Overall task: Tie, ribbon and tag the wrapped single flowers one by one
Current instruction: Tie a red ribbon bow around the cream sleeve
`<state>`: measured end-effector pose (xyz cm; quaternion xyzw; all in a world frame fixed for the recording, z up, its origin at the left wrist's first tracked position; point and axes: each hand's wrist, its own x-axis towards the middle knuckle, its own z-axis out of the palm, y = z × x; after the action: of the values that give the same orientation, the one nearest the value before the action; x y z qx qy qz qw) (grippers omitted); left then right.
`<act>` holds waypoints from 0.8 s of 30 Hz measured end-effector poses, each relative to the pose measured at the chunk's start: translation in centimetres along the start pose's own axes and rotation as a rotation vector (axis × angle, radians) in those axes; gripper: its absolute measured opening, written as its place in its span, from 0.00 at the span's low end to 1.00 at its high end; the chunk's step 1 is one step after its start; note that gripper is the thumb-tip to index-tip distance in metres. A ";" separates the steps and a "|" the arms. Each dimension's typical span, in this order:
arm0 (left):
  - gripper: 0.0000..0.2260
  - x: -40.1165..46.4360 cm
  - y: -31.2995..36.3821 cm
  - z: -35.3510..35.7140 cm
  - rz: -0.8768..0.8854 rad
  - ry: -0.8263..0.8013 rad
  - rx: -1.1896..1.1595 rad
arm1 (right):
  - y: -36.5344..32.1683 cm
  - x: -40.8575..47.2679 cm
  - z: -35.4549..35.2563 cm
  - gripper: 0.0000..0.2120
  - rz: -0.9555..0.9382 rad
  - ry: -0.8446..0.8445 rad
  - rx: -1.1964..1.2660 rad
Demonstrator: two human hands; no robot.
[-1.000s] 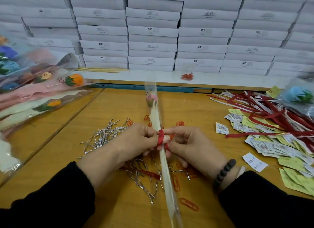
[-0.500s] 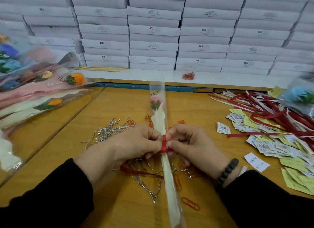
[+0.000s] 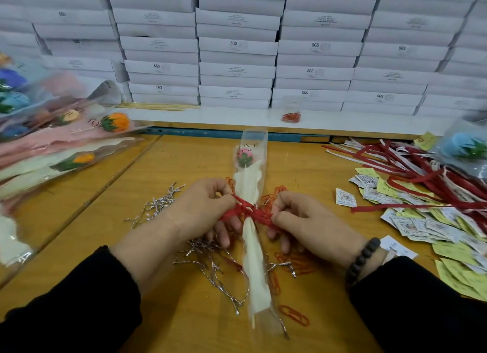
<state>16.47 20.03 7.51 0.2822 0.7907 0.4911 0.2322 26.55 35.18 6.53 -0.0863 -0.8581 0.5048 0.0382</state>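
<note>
Head view: the wrapped flower (image 3: 249,194) lies lengthwise on the surface (image 3: 303,173), bud pointing away from the person, with a red ribbon (image 3: 247,212) crossed around its middle. The left hand (image 3: 203,210) pinches the ribbon end left of the flower; the right hand (image 3: 297,218) pinches the end to its right. Silver ties (image 3: 158,205) lie left of the flower, tags (image 3: 411,218) and spare ribbons (image 3: 411,165) to its right.

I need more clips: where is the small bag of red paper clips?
In the head view, the bag of red paper clips sits on the white ledge below the stacked boxes, right of centre.
</note>
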 end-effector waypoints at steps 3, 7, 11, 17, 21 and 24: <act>0.08 0.1 0.0 -0.3 0.005 0.041 0.096 | -0.1 0.0 -0.5 0.07 0.028 -0.034 -0.004; 0.09 0.1 -0.1 -0.5 0.007 0.055 0.168 | -0.4 -0.2 -1.2 0.08 0.071 -0.096 -0.014; 0.08 0.2 -0.3 -0.9 0.004 0.079 0.200 | -0.6 -0.3 -1.7 0.08 0.071 -0.105 -0.023; 0.09 0.6 -0.8 -1.1 -0.025 0.157 0.256 | -0.8 -0.7 -2.4 0.09 0.070 -0.088 -0.016; 0.08 0.8 -0.9 -1.2 -0.028 0.172 0.261 | -0.9 -0.8 -2.8 0.08 0.082 -0.087 0.002; 0.07 0.7 -0.7 -1.2 -0.017 0.176 0.269 | -1.0 -0.7 -2.8 0.08 0.081 -0.085 -0.010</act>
<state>15.07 19.50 7.29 0.2598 0.8690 0.4016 0.1264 27.59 37.03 8.77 -0.0995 -0.8573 0.5047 -0.0189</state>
